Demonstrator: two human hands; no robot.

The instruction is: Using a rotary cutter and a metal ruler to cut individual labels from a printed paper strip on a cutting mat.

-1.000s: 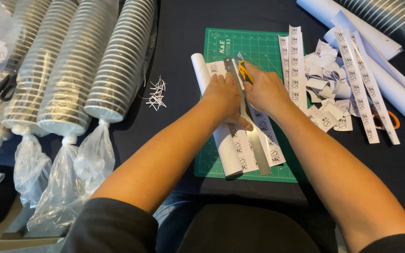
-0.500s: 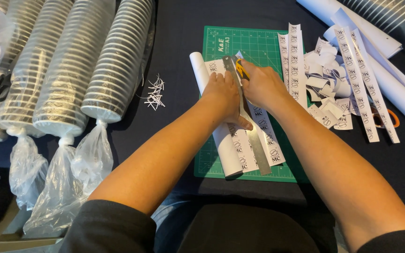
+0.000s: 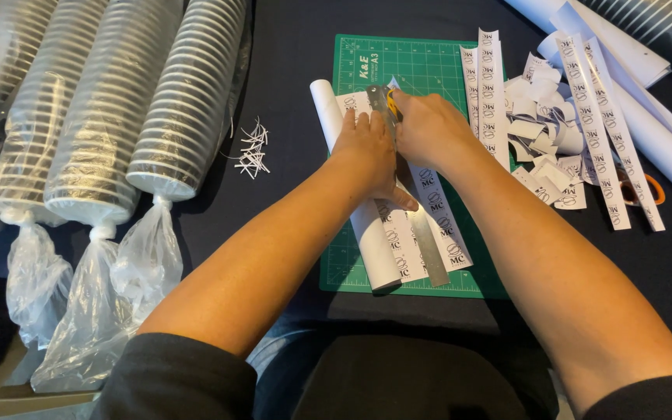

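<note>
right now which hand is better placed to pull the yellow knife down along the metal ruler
Right. The right hand already grips the yellow utility knife at the far end of the flat metal ruler, while the left hand lies flat, pressing ruler and white printed paper sheet onto the green cutting mat.

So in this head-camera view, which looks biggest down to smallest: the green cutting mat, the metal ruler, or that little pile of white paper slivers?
1. Green cutting mat, by far the largest.
2. Metal ruler, a long narrow strip partly hidden under the left hand, so its full length is unsure.
3. Pile of white paper slivers, the smallest.
</note>
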